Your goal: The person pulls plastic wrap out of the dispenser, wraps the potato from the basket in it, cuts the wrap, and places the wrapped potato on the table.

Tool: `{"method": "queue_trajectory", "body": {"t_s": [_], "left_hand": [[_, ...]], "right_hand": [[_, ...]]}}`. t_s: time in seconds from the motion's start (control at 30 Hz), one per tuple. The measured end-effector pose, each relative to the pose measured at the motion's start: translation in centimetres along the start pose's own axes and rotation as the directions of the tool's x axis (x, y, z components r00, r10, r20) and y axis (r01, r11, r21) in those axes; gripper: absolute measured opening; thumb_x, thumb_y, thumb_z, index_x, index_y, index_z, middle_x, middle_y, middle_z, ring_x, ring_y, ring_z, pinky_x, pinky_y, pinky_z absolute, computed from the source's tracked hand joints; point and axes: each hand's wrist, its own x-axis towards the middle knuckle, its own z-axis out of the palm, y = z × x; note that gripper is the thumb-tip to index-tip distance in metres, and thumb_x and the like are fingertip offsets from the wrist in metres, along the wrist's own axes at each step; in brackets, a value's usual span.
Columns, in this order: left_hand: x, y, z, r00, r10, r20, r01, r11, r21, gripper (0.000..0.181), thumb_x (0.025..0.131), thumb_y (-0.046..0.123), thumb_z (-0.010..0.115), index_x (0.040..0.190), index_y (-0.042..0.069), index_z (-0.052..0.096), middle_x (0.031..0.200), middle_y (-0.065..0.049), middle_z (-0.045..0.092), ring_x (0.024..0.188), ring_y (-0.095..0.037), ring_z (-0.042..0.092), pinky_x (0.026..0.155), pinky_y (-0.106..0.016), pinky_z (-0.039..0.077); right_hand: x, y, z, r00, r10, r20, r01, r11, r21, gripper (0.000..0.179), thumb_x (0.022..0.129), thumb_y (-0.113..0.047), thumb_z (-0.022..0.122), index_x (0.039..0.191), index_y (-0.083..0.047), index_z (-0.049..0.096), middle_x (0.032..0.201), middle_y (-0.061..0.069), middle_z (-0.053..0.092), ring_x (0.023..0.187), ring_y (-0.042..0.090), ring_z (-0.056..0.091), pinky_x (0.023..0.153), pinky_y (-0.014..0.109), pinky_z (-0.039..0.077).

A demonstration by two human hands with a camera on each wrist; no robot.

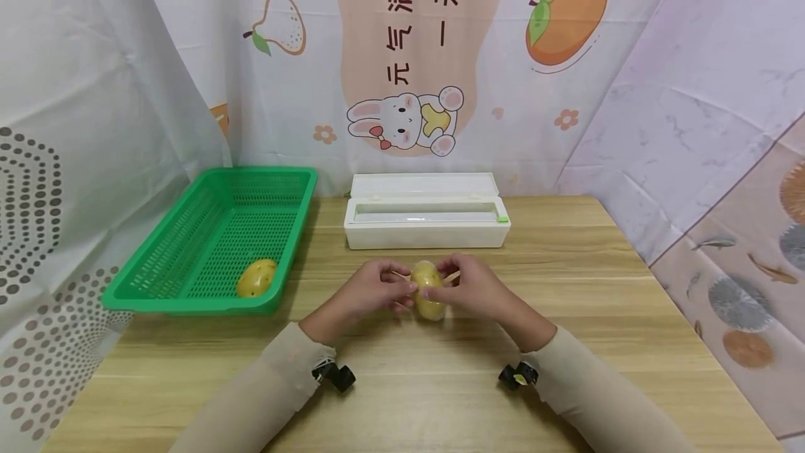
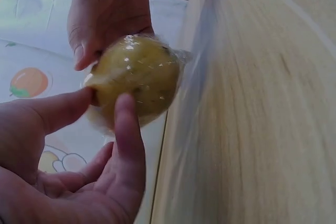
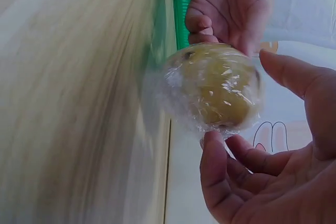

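A potato point(image 1: 429, 307) wrapped in clear cling film is held between both hands, over the wooden table. My left hand point(image 1: 376, 288) pinches its left side; in the left wrist view, the thumb and a fingertip press against the wrapped potato point(image 2: 142, 72). From the other side my right hand point(image 1: 476, 288) holds it. The right wrist view shows that hand's fingertips point(image 3: 214, 142) at the film's gathered lower edge, with the thumb raised near the potato point(image 3: 218, 85). Loose film stands out from one side of the potato there.
A green plastic basket point(image 1: 295, 236) stands at the left with another potato point(image 1: 257, 278) inside, near its front right corner. Behind the hands lies a long white box point(image 1: 428, 237), apparently a cling film dispenser, its lid point(image 1: 424, 184) raised. A printed curtain point(image 1: 516, 131) hangs behind the table point(image 1: 566, 264).
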Motion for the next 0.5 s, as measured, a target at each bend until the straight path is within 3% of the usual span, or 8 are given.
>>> {"method": "queue_trajectory", "body": {"t_s": [0.17, 0.27, 0.37, 0.5], "left_hand": [[0.0, 0.1, 0.1, 0.997, 0.021, -0.07, -0.013, 0.994, 0.105, 0.045, 0.089, 0.03, 0.082, 0.121, 0.002, 0.067, 0.101, -0.011, 0.071, 0.083, -0.024, 0.072, 0.066, -0.034, 0.058], [-0.1, 0.2, 0.1, 0.996, 0.012, -0.089, 0.0, 0.991, 0.134, 0.042, 0.091, 0.038, 0.08, 0.118, 0.007, 0.068, 0.107, -0.011, 0.068, 0.089, -0.026, 0.071, 0.07, -0.036, 0.059], [0.0, 0.2, 0.0, 0.996, -0.003, -0.084, 0.012, 0.995, 0.101, 0.037, 0.096, 0.036, 0.073, 0.119, 0.007, 0.068, 0.115, -0.012, 0.067, 0.094, -0.024, 0.073, 0.077, -0.04, 0.061], [0.2, -0.1, -0.1, 0.998, -0.026, -0.055, 0.027, 1.0, 0.007, 0.032, 0.099, 0.023, 0.065, 0.124, 0.002, 0.064, 0.118, -0.017, 0.071, 0.09, -0.023, 0.076, 0.077, -0.041, 0.063]], "right_hand": [[0.4, 0.5, 0.0, 0.999, -0.036, 0.04, 0.035, 0.999, 0.036, 0.054, 0.086, -0.039, 0.085, 0.123, -0.004, 0.067, 0.115, 0.01, 0.069, 0.096, 0.025, 0.071, 0.078, 0.034, 0.061], [0.7, 1.0, -0.2, 0.996, -0.025, 0.081, 0.017, 0.995, 0.098, 0.051, 0.089, -0.039, 0.081, 0.125, -0.004, 0.067, 0.117, 0.011, 0.069, 0.097, 0.023, 0.07, 0.08, 0.036, 0.061], [1.0, 1.5, -0.5, 0.991, 0.013, 0.132, -0.039, 0.98, 0.195, 0.053, 0.092, -0.036, 0.077, 0.129, -0.001, 0.065, 0.117, 0.012, 0.069, 0.097, 0.02, 0.069, 0.083, 0.04, 0.062], [1.5, 2.3, -0.8, 0.976, 0.025, 0.218, -0.101, 0.933, 0.345, 0.049, 0.096, -0.025, 0.071, 0.132, 0.007, 0.061, 0.11, 0.011, 0.069, 0.09, 0.016, 0.069, 0.087, 0.04, 0.062]]}}
